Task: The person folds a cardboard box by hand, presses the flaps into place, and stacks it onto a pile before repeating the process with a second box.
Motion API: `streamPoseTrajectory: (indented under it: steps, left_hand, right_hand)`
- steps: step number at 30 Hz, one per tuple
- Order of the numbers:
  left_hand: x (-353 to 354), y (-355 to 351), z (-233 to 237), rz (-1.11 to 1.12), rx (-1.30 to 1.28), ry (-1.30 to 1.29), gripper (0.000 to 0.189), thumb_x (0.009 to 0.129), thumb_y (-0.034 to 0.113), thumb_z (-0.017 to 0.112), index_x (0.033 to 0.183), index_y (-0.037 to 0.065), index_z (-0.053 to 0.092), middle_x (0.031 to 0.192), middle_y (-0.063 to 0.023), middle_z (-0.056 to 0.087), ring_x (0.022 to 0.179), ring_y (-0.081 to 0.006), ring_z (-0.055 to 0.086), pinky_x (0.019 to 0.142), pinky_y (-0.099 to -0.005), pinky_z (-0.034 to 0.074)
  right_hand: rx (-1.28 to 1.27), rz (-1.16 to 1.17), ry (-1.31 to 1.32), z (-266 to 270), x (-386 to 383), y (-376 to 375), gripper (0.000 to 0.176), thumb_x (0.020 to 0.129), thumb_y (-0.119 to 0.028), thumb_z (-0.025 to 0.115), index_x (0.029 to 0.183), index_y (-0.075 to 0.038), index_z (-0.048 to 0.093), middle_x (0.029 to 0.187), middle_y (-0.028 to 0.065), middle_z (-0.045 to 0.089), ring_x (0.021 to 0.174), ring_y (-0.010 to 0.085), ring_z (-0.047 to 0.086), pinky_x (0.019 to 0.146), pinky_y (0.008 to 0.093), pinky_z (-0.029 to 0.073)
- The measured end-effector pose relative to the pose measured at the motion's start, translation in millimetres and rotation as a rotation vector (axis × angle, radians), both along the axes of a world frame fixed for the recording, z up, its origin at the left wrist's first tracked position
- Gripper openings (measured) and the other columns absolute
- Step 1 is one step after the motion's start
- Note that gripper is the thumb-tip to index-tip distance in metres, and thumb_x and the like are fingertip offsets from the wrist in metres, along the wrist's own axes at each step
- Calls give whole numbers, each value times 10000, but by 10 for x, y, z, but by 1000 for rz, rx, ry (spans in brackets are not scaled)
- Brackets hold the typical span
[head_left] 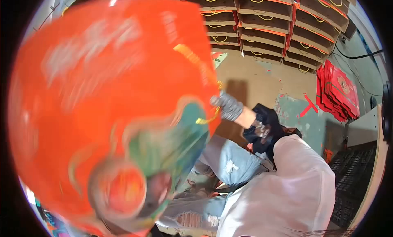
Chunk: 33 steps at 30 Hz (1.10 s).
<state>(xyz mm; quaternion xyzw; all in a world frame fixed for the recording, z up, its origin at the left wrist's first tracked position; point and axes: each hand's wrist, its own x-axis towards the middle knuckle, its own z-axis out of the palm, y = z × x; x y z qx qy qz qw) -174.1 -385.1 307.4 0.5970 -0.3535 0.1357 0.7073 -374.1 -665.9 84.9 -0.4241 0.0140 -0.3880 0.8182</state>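
Note:
A large red printed gift box (118, 93) fills the left half of the view, close to the camera and smeared by motion. Pale lettering and a green and brown picture show on its face. A yellow cord (206, 120) hangs at its right edge. My right hand (228, 106), in a grey glove, is closed at that edge beside the cord; its fingertips partly show. Whatever side of the box lies behind the printed face is hidden. My left hand is not in view.
Stacked cardboard boxes (264, 22) with yellow cord handles stand at the back. Red printed flat pieces (339, 89) are piled at the right, above a black plastic crate (352, 175). Red scraps (308, 106) lie on the worn floor (292, 114).

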Motion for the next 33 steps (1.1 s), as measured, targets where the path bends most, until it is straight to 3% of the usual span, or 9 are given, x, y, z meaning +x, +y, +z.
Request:
streamPoseTrajectory:
  steps: [4,6,9,12,14,16,19,25,33]
  left_hand:
    - [173,-344,15,-155,131,-129,892,779,377,694,1480,64,240,1492,-179,329,1371,-324,330,1072,-480,307]
    - [373,-381,-186,-241,306,-318,899,833,450,648,1499,53,193,1519,-186,288,1385,-331,310,1094,-479,258]
    - [444,-334,-717,-188,465,-234,911,798,434,706,1487,55,246,1522,-157,293,1393,-302,304,1103,-477,241]
    - [605,-21,-1173,-82,713,-140,765,869,272,657,1502,132,250,1532,-127,288,1402,-295,292,1118,-478,229]
    - [760,292,-1553,-18,751,53,766,864,248,670,1501,142,259,1531,-110,294,1397,-292,299,1109,-468,246]
    - [937,661,-1914,48,739,292,780,845,234,699,1495,146,275,1528,-86,305,1390,-274,310,1094,-456,272]
    - [972,1018,-2188,163,793,432,748,863,160,676,1495,147,276,1525,-87,311,1376,-270,327,1087,-417,289]
    - [1029,1110,-2329,242,880,484,723,878,39,616,1499,148,261,1514,-91,329,1347,-233,366,1086,-373,309]
    - [922,974,-2333,328,934,556,677,912,101,587,1500,186,261,1501,-103,345,1318,-227,406,1082,-375,321]
  right_hand:
    - [467,-201,-78,-452,-607,-448,269,899,-181,630,1147,-98,571,1023,1,602,936,156,596,861,348,516]
    - [378,-272,-70,-1016,-856,-837,348,905,-200,629,1216,-75,536,1175,68,603,1123,240,581,987,442,485]
    - [525,-300,-34,-1465,-1085,-1141,464,891,-210,654,1300,-56,495,1246,89,584,1108,259,586,987,438,479]
    - [787,-474,157,-2118,-1163,-1506,406,887,-208,666,1248,-76,536,1195,105,610,1097,272,586,952,480,488]
    - [793,-515,284,-3241,-1242,-1944,400,897,-228,658,1249,-83,537,1188,120,616,1081,286,594,924,488,498]
    - [822,-517,255,-3695,-1191,-2105,403,908,-232,645,1261,-79,527,1177,125,617,1067,301,598,891,493,507]
    - [872,-507,57,-3780,-1153,-2143,414,922,-226,623,1283,-61,505,1156,122,617,1059,320,594,857,495,512]
    - [763,-593,306,-2772,-634,-2417,414,934,-263,601,1268,-38,505,1120,143,634,1081,341,581,870,491,499]
    - [731,-634,422,-3311,-536,-2993,443,878,-261,650,1245,-47,525,1063,121,634,1019,302,579,829,461,490]
